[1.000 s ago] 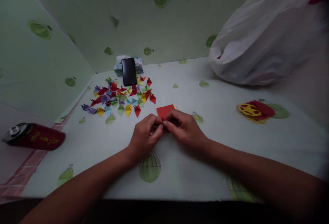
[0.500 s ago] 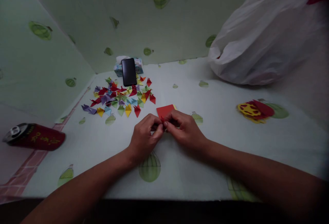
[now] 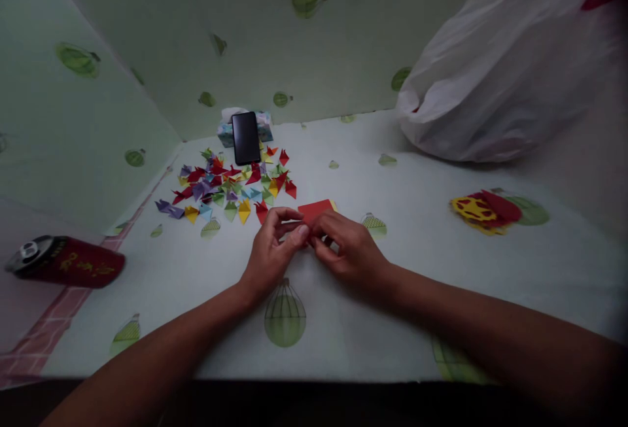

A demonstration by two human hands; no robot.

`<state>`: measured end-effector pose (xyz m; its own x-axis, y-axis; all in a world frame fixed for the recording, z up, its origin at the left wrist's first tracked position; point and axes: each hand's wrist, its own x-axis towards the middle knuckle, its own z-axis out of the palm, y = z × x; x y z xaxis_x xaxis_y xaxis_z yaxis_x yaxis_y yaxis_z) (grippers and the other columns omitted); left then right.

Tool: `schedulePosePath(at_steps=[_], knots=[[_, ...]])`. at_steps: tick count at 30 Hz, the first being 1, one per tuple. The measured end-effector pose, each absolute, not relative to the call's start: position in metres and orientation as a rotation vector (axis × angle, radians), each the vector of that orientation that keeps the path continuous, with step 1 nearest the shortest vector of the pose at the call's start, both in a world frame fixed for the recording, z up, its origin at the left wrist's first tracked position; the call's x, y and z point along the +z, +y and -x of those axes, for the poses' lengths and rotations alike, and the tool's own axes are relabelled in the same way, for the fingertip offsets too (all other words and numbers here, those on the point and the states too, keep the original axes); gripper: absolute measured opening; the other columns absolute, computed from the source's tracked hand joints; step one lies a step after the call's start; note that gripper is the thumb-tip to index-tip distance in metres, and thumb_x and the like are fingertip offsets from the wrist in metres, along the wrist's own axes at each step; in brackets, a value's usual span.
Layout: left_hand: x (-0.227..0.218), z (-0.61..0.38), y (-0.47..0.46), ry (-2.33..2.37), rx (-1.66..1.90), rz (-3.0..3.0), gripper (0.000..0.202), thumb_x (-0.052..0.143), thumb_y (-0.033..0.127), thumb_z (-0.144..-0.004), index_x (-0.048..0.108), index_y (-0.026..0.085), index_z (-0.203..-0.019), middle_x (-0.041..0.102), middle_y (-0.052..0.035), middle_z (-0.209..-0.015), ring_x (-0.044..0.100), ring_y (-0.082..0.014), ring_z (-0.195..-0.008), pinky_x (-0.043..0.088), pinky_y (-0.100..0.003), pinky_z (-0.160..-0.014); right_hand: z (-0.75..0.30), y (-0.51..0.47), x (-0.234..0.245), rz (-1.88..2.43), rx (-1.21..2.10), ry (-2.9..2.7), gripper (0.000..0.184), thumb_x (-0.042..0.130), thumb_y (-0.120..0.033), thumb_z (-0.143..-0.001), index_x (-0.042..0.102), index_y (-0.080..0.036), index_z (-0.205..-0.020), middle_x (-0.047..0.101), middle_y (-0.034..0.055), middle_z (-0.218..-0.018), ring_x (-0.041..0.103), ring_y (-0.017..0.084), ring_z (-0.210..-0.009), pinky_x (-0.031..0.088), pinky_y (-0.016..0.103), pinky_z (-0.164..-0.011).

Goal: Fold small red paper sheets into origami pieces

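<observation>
My left hand (image 3: 271, 252) and my right hand (image 3: 346, 248) meet at the middle of the table, fingertips pinched together on a small folded red paper piece that is mostly hidden between them. Just behind the fingers lies a small stack of paper squares (image 3: 316, 210) with a red sheet on top and a yellow edge showing. Further back on the left is a pile of several folded paper triangles (image 3: 229, 185) in red, purple, yellow, green and blue.
A black phone (image 3: 246, 137) leans on a small tissue box (image 3: 267, 124) at the back wall. A red can (image 3: 66, 261) lies on its side at the left edge. A white plastic bag (image 3: 505, 67) fills the back right. Red and yellow paper scraps (image 3: 485, 210) lie at right.
Both hands shifted slightly away from me toward the paper stack, and my left fingers spread a little while still pinching the red piece.
</observation>
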<state>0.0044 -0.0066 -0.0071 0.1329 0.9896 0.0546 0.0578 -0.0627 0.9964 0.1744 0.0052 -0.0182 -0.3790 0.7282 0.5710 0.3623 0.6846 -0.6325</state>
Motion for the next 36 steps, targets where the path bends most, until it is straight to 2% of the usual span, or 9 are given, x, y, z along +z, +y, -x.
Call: schedulePosePath(at_steps=[5, 10, 16, 19, 22, 26, 31, 36], knots=[[-0.0034, -0.0063, -0.005, 1.068, 1.104, -1.258, 0.027, 0.072, 0.027, -0.082, 0.057, 0.018, -0.103, 0.063, -0.0041, -0.103, 0.063, -0.0167, -0.098, 0.052, -0.03, -0.086, -0.1754, 0.0048, -0.0177, 0.805, 0.452, -2.063, 0.013, 0.049, -0.008, -0.089, 0.053, -0.018, -0.082, 0.063, 0.0071, -0.081, 0.058, 0.018, -0.073, 0.047, 0.03, -0.065], [-0.0045, -0.0048, -0.0047, 1.064, 1.082, -1.256, 0.025, 0.071, 0.029, -0.082, 0.06, 0.017, -0.101, 0.063, -0.0031, -0.099, 0.061, -0.0154, -0.094, 0.05, -0.028, -0.085, -0.1763, 0.0055, -0.018, 0.812, 0.485, -2.074, 0.012, 0.049, -0.008, -0.089, 0.055, -0.018, -0.085, 0.064, 0.0075, -0.086, 0.06, 0.018, -0.077, 0.048, 0.03, -0.068], [-0.0055, -0.0041, -0.0046, 1.056, 1.058, -1.213, 0.026, 0.073, 0.023, -0.077, 0.061, 0.018, -0.1, 0.063, -0.0021, -0.099, 0.061, -0.0153, -0.093, 0.049, -0.028, -0.083, -0.1764, 0.0077, -0.0173, 0.88, 0.592, -1.964, 0.012, 0.053, -0.009, -0.086, 0.056, -0.017, -0.078, 0.06, 0.005, -0.079, 0.056, 0.016, -0.072, 0.042, 0.028, -0.062], [-0.0058, -0.0036, -0.0053, 1.042, 1.025, -1.173, 0.023, 0.07, 0.022, -0.078, 0.062, 0.018, -0.1, 0.064, -0.001, -0.095, 0.061, -0.0144, -0.088, 0.048, -0.027, -0.081, -0.1774, 0.01, -0.0148, 0.952, 0.671, -1.908, 0.014, 0.054, -0.009, -0.085, 0.056, -0.017, -0.074, 0.058, 0.0032, -0.074, 0.053, 0.015, -0.067, 0.039, 0.027, -0.058], [-0.006, -0.0032, -0.0054, 1.02, 0.993, -1.134, 0.018, 0.068, 0.024, -0.082, 0.063, 0.018, -0.099, 0.065, -0.0007, -0.089, 0.062, -0.0141, -0.084, 0.048, -0.028, -0.08, -0.179, 0.0125, -0.0135, 0.984, 0.705, -1.875, 0.015, 0.054, -0.008, -0.084, 0.055, -0.018, -0.072, 0.057, 0.0019, -0.072, 0.052, 0.014, -0.066, 0.038, 0.026, -0.059], [-0.0063, -0.0033, -0.0047, 1.006, 0.99, -1.101, 0.019, 0.07, 0.021, -0.079, 0.063, 0.018, -0.096, 0.067, -0.0013, -0.09, 0.062, -0.0141, -0.084, 0.047, -0.027, -0.079, -0.1805, 0.0142, -0.0147, 0.989, 0.695, -1.866, 0.015, 0.055, -0.009, -0.083, 0.053, -0.018, -0.072, 0.056, 0.0007, -0.071, 0.05, 0.013, -0.064, 0.037, 0.026, -0.059], [-0.0073, -0.0043, -0.0041, 1.014, 0.972, -1.084, 0.018, 0.071, 0.024, -0.079, 0.062, 0.018, -0.093, 0.065, -0.0006, -0.088, 0.06, -0.0127, -0.081, 0.045, -0.025, -0.075, -0.1792, 0.0126, -0.0161, 0.896, 0.687, -1.93, 0.014, 0.054, -0.009, -0.085, 0.054, -0.018, -0.073, 0.057, 0.0022, -0.074, 0.051, 0.014, -0.067, 0.039, 0.028, -0.061], [-0.0036, -0.0064, -0.0058, 1.059, 0.944, -1.106, 0.02, 0.065, 0.014, -0.073, 0.06, 0.018, -0.091, 0.06, 0.0014, -0.083, 0.051, -0.0102, -0.071, 0.039, -0.023, -0.065, -0.1771, 0.0104, -0.0167, 0.848, 0.692, -1.972, 0.015, 0.053, -0.009, -0.086, 0.055, -0.018, -0.075, 0.057, 0.0028, -0.076, 0.052, 0.015, -0.071, 0.039, 0.028, -0.063]])
